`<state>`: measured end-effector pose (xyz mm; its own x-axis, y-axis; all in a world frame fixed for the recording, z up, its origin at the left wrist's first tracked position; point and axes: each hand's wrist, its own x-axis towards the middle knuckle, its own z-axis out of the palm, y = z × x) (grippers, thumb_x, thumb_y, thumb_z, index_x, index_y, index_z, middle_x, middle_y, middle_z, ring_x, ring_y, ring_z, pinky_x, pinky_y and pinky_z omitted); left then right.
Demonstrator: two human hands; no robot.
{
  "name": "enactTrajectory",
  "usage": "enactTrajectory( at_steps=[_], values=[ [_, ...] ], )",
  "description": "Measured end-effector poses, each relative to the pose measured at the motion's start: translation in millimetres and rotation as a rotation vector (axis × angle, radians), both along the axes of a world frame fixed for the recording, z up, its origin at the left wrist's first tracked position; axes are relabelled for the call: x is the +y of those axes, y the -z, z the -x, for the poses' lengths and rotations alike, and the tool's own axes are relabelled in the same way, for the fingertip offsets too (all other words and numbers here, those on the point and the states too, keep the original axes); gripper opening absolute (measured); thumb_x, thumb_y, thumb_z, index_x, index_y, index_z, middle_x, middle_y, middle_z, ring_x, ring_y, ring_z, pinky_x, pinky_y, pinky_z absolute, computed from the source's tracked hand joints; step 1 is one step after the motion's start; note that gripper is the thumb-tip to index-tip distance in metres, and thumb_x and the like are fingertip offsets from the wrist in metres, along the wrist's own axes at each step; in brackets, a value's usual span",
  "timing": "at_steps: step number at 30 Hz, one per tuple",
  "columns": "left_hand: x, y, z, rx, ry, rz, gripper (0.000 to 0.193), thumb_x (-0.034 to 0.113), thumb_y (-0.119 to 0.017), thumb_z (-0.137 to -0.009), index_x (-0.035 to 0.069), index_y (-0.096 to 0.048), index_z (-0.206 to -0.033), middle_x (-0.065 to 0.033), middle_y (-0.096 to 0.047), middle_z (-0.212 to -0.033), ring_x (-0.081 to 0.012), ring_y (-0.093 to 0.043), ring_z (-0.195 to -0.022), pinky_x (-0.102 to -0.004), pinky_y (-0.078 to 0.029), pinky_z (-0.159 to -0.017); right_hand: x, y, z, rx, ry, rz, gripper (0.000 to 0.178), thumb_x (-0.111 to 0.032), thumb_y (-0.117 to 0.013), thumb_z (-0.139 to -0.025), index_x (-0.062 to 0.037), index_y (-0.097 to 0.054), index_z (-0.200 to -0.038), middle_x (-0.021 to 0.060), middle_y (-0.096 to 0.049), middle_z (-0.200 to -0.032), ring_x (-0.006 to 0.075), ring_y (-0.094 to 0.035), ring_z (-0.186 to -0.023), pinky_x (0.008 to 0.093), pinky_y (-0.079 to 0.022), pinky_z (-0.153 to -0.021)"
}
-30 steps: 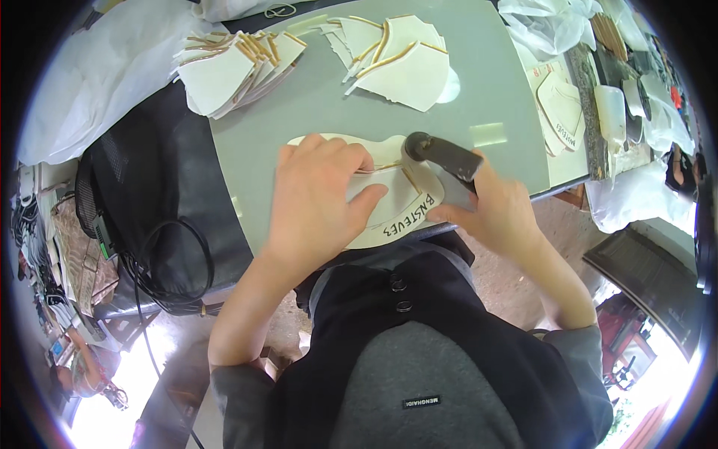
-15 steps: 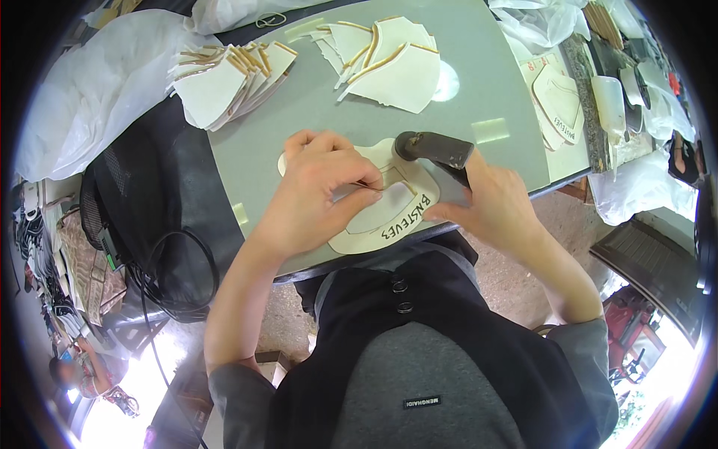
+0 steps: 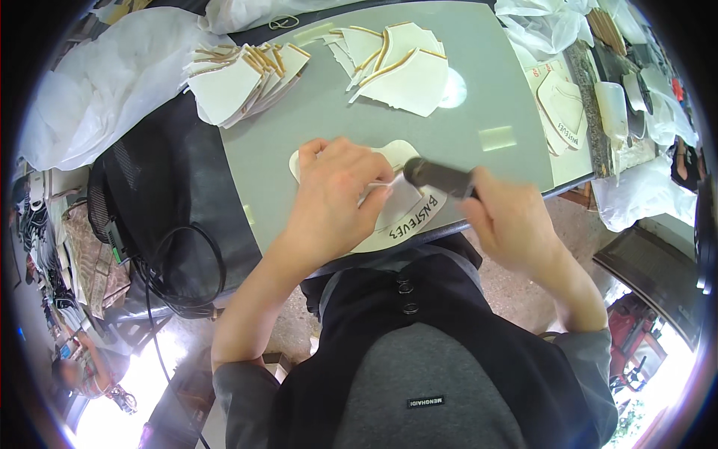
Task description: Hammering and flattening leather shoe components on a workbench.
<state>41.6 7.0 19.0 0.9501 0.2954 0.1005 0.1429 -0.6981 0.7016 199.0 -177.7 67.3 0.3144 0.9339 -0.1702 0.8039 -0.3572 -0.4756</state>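
Your left hand [image 3: 338, 193] pinches 1 white piece [image 3: 404, 197] over a cream template [image 3: 413, 218]; your right hand [image 3: 512, 218] grips a hammer [image 3: 443, 179] between both hands.

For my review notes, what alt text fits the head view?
A person's right hand holds a dark hammer over a lettered cream template, the left hand touching a white piece on it. Two piles of brown-edged white pieces lie beyond on the gray-green tabletop.
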Motion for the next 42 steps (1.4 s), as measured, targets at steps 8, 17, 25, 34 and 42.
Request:
enactTrajectory(
  at_steps=[8, 17, 25, 34, 42],
  values=[
    [2, 12, 8, -0.23, -0.003, -0.073, 0.02, 0.002, -0.075, -0.073, 0.01, -0.071, -0.091, -0.0014, -0.06, -0.085, -0.0208, -0.059, -0.082, -0.0364, -0.04, -0.088, 7, -4, 7, -0.165, -0.098, 0.086, 0.032, -0.031, -0.061, -0.096, -0.0041, -0.048, -0.086, 0.0111, -0.056, -0.058, 0.0338, -0.059, -0.052, 0.0447, -0.044, -0.047],
    [6, 18, 11, -0.272, 0.139, -0.31, 0.031, 0.0, -0.071, -0.065, 0.008, -0.069, -0.095, -0.0014, -0.059, -0.092, -0.0223, -0.058, -0.087, -0.0404, -0.042, -0.089, 7, -4, 4, -0.131, -0.068, 0.066, 0.032, -0.031, -0.061, -0.097, -0.0042, -0.047, -0.086, 0.0121, -0.056, -0.057, 0.0355, -0.058, -0.051, 0.0455, -0.044, -0.047],
    [8, 13, 11, -0.246, 0.15, -0.295, 0.028, 0.0, -0.071, -0.065, 0.005, -0.07, -0.092, -0.0019, -0.06, -0.091, -0.0225, -0.058, -0.087, -0.0405, -0.042, -0.089, 22, -11, 4, -0.172, -0.089, -0.016, 0.035, -0.036, -0.059, -0.097, -0.004, -0.048, -0.086, 0.0111, -0.056, -0.057, 0.0347, -0.059, -0.051, 0.0434, -0.045, -0.046],
    [14, 19, 14, -0.323, 0.106, -0.137, 0.031, -0.003, -0.071, -0.063, 0.005, -0.07, -0.093, -0.0034, -0.063, -0.094, -0.0245, -0.059, -0.085, -0.0383, -0.046, -0.082, 16, 1, 9, -0.238, -0.087, 0.098, 0.036, -0.037, -0.058, -0.098, -0.0044, -0.048, -0.085, 0.01, -0.056, -0.055, 0.033, -0.059, -0.048, 0.043, -0.045, -0.044],
    [13, 13, 17, -0.289, 0.189, -0.251, 0.037, -0.004, -0.07, -0.06, 0.002, -0.069, -0.096, -0.0051, -0.064, -0.097, -0.0254, -0.06, -0.085, -0.0379, -0.049, -0.078, 17, 2, 12, -0.146, -0.077, -0.005, 0.036, -0.035, -0.059, -0.097, -0.0033, -0.048, -0.085, 0.0117, -0.056, -0.057, 0.0352, -0.059, -0.052, 0.0436, -0.045, -0.046]
  ],
)
